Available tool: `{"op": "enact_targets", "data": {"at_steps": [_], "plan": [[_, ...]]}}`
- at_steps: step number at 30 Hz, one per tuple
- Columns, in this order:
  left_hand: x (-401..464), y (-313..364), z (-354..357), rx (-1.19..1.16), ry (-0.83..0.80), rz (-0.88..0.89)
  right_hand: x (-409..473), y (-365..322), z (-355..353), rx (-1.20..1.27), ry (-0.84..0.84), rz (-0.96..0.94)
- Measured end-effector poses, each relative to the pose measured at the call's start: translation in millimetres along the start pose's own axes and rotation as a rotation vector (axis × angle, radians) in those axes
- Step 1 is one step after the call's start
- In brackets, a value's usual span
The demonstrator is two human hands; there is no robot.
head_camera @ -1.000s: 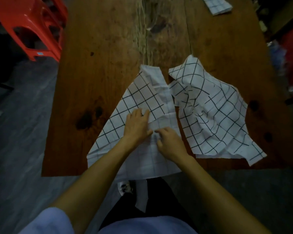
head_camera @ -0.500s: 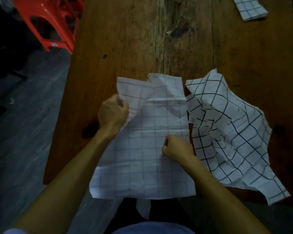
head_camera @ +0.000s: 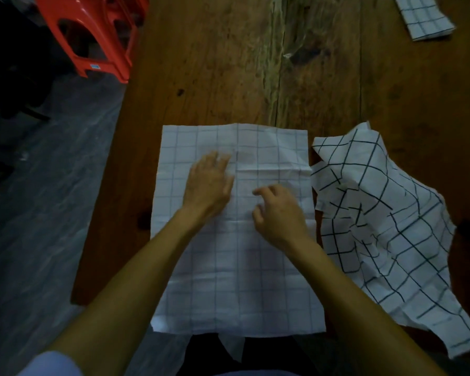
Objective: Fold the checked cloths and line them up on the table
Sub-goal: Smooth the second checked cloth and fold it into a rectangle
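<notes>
**Checked cloth smoothed flat, ready for its fold**

At the near edge of the wooden worktop (head_camera: 215,77), a person leans over a spread checked cloth (head_camera: 255,280) whose near hem hangs just past the worktop's edge. The left hand (head_camera: 208,183) lies on it with straight fingers pressing flat, gripping nothing. The right hand (head_camera: 278,213) rests beside it on the fabric with fingers loosely curled; whether they pinch a little of the cloth cannot be told from here.

The cloth looks thin, light and limp, creased along old fold lines. It would likely slide easily on the wood and sag if lifted by its middle, so the two near corners, or the two corners of one side, seem the sensible places to take hold.

Just beside it on the right, touching its edge, a rumpled checked cloth (head_camera: 391,226) with bolder lines lies in a heap, partly off the worktop's near edge. Far off at the right corner sits a folded cloth (head_camera: 423,19). A red plastic stool (head_camera: 92,36) stands on the floor to the far left.
</notes>
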State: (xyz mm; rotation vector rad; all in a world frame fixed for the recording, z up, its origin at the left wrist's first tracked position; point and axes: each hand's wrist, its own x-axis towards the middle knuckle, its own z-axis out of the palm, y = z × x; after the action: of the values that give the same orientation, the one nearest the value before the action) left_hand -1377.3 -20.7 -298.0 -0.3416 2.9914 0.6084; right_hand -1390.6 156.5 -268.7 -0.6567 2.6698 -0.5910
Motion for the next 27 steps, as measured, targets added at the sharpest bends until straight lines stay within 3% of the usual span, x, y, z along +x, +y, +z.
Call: {"op": "enact_targets", "data": {"at_steps": [4,7,13,18,27], "plan": [[8,-16,25,0.141,-0.199,-0.039,38,11,13,-0.118,-0.103,-0.066],[18,-26,25,0.199,-0.237,-0.015,56,36,20,-0.219,-0.212,-0.025],[43,-20,9,0.194,-0.275,-0.076,71,46,19,-0.225,-0.213,0.014],[-21,-8,9,0.098,-0.067,-0.032,38,39,29,-0.148,-0.031,-0.049],[-156,-12,21,0.060,-0.176,0.050,-93,-8,85,-0.069,-0.040,-0.082]]}}
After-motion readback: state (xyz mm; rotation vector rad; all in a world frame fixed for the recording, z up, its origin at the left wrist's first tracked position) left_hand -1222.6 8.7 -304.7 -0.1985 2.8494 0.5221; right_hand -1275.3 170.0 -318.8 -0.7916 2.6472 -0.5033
